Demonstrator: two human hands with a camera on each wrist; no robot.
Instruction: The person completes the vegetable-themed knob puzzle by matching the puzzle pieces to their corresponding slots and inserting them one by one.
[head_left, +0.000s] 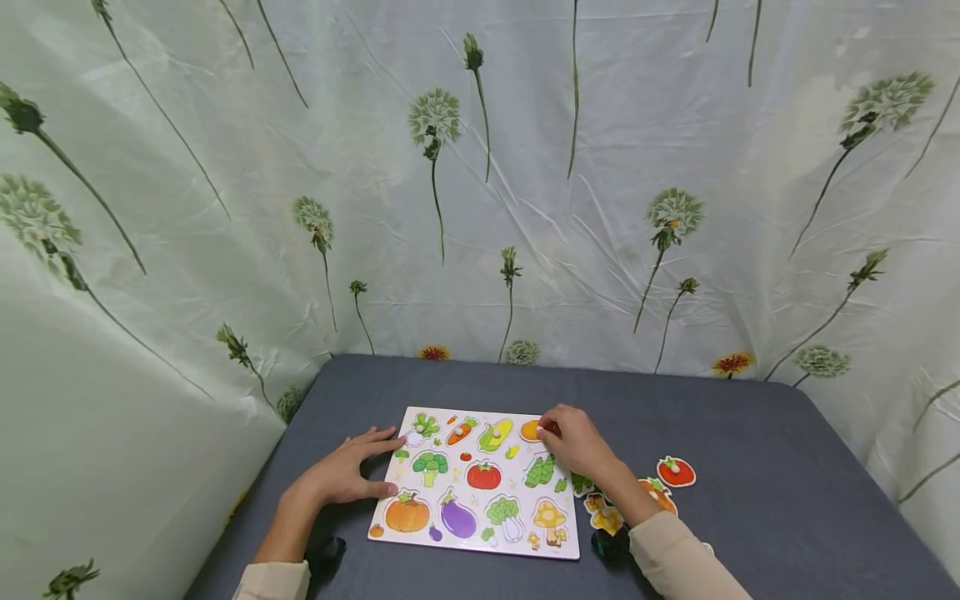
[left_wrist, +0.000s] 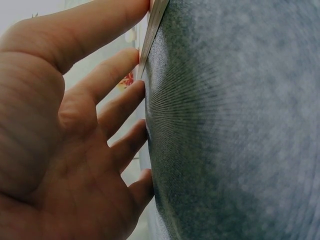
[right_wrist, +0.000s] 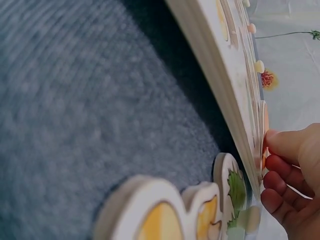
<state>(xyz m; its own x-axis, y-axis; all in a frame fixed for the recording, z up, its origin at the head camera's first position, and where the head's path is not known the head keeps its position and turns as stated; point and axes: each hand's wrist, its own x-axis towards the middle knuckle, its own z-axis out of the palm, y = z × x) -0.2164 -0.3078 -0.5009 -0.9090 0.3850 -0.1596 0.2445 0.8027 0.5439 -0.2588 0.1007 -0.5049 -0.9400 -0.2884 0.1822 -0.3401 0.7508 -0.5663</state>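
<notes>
A white wooden vegetable puzzle board (head_left: pixel 442 492) lies on the dark cloth. My left hand (head_left: pixel 345 471) has its fingers spread at the board's left edge, thumb and fingertips touching it; the left wrist view shows the open palm (left_wrist: pixel 75 150). At the board's top right corner, my right hand (head_left: pixel 576 442) pinches an orange puzzle piece (head_left: pixel 529 431), also seen edge-on in the right wrist view between thumb and fingers (right_wrist: pixel 282 145). Knobbed pieces, a carrot (head_left: pixel 460 432) and a corn (head_left: pixel 495 435), sit in the top row beside a white root with green leaves (head_left: pixel 424 425).
Right of the board lie loose pieces: a tomato (head_left: pixel 677 472), an orange piece (head_left: pixel 658 496) partly under the right forearm, a yellow mushroom (head_left: pixel 603 514) and a green one (head_left: pixel 581 485). A floral curtain (head_left: pixel 480 208) hangs behind the dark table (head_left: pixel 750 500).
</notes>
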